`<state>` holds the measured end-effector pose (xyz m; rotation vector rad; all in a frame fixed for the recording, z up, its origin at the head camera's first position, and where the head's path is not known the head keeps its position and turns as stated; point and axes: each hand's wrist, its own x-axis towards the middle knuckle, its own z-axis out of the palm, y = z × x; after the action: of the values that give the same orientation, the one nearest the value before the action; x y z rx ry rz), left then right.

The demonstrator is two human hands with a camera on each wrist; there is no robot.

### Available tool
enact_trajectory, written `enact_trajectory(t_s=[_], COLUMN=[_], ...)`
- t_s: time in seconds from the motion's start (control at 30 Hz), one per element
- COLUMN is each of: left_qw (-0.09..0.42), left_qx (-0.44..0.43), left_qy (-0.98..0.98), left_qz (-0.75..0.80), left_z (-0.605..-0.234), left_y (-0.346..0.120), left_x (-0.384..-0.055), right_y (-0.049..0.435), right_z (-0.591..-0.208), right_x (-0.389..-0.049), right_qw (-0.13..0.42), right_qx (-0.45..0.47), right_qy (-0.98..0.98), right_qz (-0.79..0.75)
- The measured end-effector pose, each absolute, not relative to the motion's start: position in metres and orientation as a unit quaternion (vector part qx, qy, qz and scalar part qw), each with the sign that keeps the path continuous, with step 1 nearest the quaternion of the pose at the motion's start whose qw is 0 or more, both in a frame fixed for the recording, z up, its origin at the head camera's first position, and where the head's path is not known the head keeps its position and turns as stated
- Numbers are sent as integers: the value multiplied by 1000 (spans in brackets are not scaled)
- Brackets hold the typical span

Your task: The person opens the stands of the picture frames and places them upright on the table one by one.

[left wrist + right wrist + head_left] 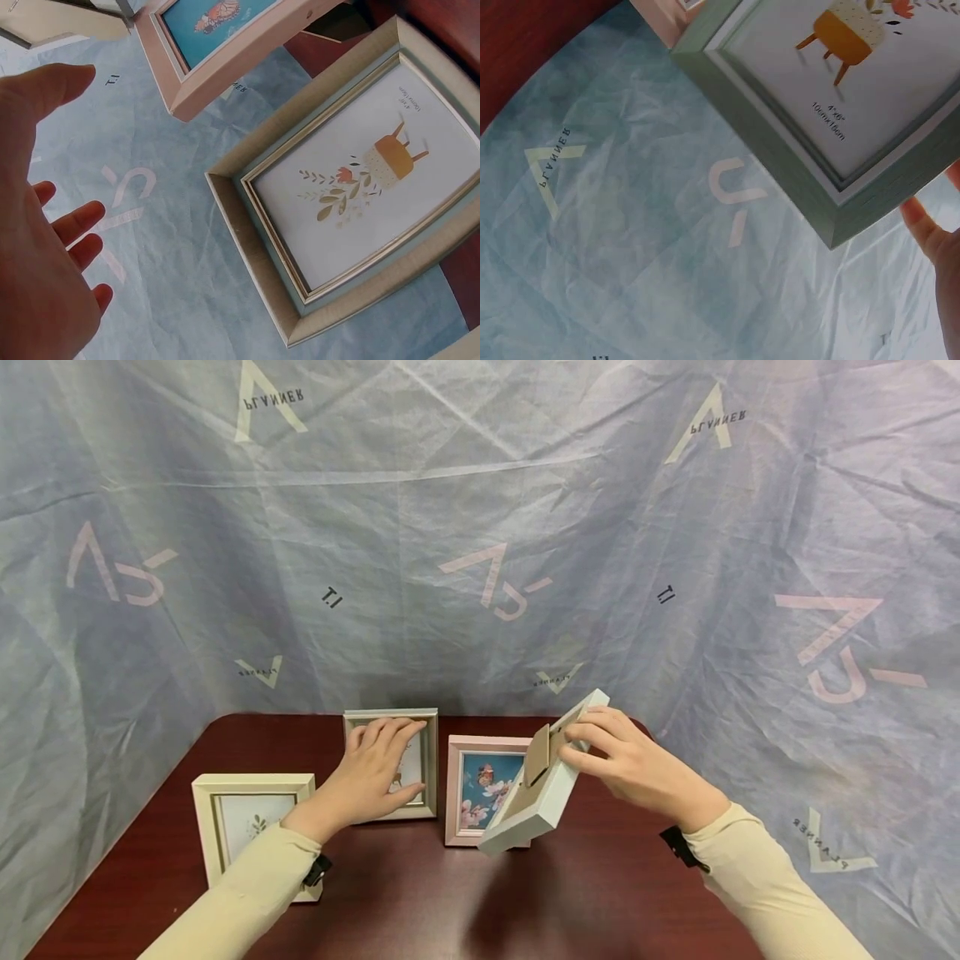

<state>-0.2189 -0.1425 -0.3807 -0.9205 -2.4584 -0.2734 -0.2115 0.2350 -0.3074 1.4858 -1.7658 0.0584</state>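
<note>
My right hand (626, 760) grips a pale green picture frame (534, 806) by its upper edge, tilted in the air over the table. Its brown backing and fold-out stand (537, 756) face the head camera; the right wrist view shows its front, a chair-and-flowers print (847, 34). Partly behind it stands a pink frame (454, 793) with a butterfly and blossom picture. My left hand (371, 777), palm down with spread, slightly bent fingers, holds nothing. It overlaps a grey-beige frame (431, 768) in the head view; the left wrist view shows that frame's print (367, 180) beside the hand.
A cream frame (201, 802) stands at the left of the dark red table (390, 902), partly covered by my left sleeve (255, 885). Printed grey cloth (390, 527) hangs behind the table and along both sides.
</note>
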Motion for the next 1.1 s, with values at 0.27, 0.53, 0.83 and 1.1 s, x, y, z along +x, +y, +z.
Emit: enact_trajectory(t_s=[0.27, 0.53, 0.83, 1.1], left_qw=[242, 246, 248, 223], left_qx=[-338, -344, -357, -382], left_qy=[-903, -901, -895, -890], left_qz=[-106, -100, -101, -111], left_z=[-383, -383, -378, -371], left_y=[-143, -142, -132, -113], left_x=[-215, -216, -223, -227], right_y=[241, 242, 235, 221], right_z=[-306, -306, -303, -302], right_x=[-214, -213, -207, -207], right_qw=[401, 398, 391, 403], right_qx=[583, 583, 592, 616], right_qy=[-706, -707, -704, -674], right_qz=[42, 41, 46, 58])
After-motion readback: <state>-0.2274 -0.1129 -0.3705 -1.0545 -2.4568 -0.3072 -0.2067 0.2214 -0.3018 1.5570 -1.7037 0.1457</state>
